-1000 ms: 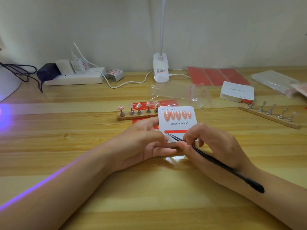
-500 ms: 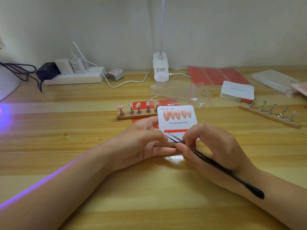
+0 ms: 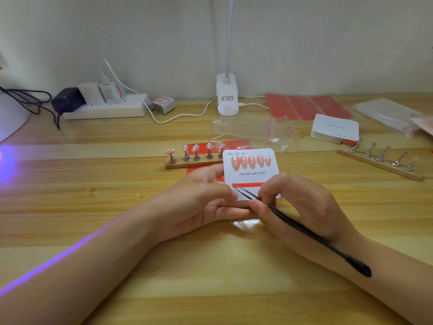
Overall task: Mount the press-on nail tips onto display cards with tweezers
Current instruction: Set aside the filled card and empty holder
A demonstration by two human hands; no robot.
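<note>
At the middle of the tabletop (image 3: 93,207) we hold the display card (image 3: 251,174) tilted up toward us, left hand (image 3: 206,205) gripping its left edge w/ thumb on the front and fingers curled behind, prob. so the face stays steady and readable while we work. Five peach nail tips (image 3: 251,161) already sit in a row across the card's top, above the "Handmade Nail" print. Lower down runs a red adhesive strip (image 3: 248,184). Our right hand (image 3: 302,207) pinches the black tweezers (image 3: 304,231) near the front, thumb and forefinger closed on the shaft, tail lying back over the wrist; the tip rests at the strip's left end, likely to lift its backing so a 2nd row can stick. Can't tell if the tip has caught anything.

Just behind the card, the wooden stand (image 3: 194,160) keeps five more tips upright on pegs, close by for picking. A second stand (image 3: 379,160) w/ bare pegs lies well apart to the right, near a stack of blank cards (image 3: 335,129).
</note>
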